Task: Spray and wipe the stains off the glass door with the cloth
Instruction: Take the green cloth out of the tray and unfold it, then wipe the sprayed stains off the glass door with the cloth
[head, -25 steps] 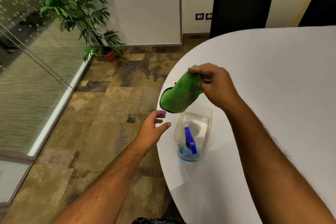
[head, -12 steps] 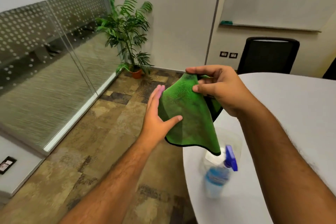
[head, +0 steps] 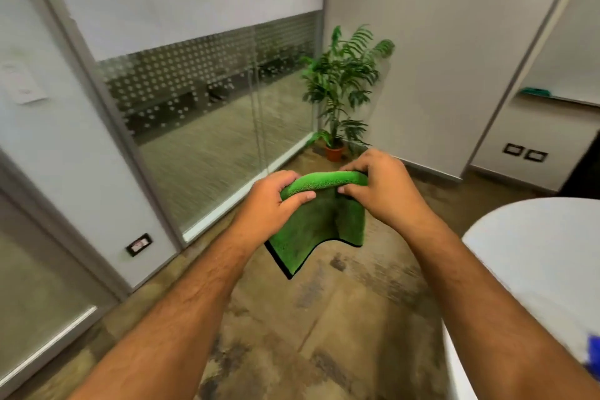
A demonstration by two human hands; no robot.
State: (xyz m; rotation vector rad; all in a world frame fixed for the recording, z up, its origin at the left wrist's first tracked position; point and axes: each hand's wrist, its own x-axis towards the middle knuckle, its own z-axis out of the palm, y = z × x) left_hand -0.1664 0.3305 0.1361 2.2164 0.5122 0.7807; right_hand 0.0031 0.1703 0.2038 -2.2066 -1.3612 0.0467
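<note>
A green cloth (head: 316, 230) with a black hem hangs over the floor in the middle of the view, folded over at its top edge. My left hand (head: 271, 200) grips its upper left corner and my right hand (head: 383, 187) grips its upper right. Glass panels (head: 207, 140) with a dotted frosted band run along the left, behind the cloth. Only the blue tip of the spray bottle (head: 594, 343) shows at the right edge, on the white table (head: 535, 263).
A potted plant (head: 341, 91) stands in the far corner by the glass. A grey frame post (head: 107, 114) and a wall panel with a socket (head: 139, 244) lie to the left. Patterned carpet covers the floor. A whiteboard ledge is at the right.
The view has swung left toward the glass. My left hand has closed on the cloth, so both hands now hold it by its top edge. The bottle has slid to the right edge.
</note>
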